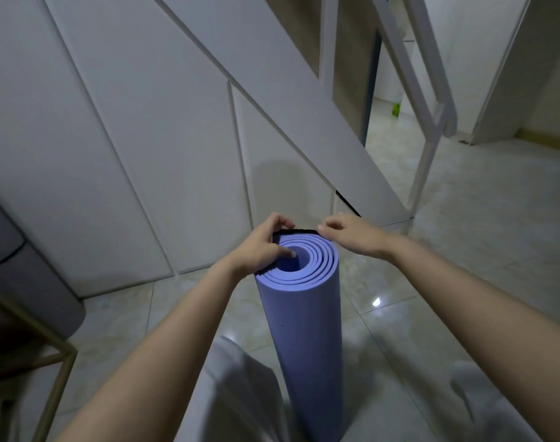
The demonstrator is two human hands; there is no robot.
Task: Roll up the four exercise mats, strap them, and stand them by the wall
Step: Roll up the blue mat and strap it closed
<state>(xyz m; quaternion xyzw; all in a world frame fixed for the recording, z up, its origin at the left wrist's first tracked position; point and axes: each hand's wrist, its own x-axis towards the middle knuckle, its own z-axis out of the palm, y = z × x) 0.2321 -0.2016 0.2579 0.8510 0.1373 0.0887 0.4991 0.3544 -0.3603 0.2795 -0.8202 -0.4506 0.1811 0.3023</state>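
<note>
Now a person holds a rolled-up purple mat (304, 314) standing up on its end between their knees, close to the white wall (113, 122). The bottom of the roll cannot be seen. A thin black strap (299, 231) lies along the far side of the top of the roll. The left hand (259, 247) grips the top of the mat, with its thumb on the rolled end and its fingers curled over the strap. The right hand (348, 234) pinches the other end of the strap. Shiny floor tiles (463, 250) are all around.
</note>
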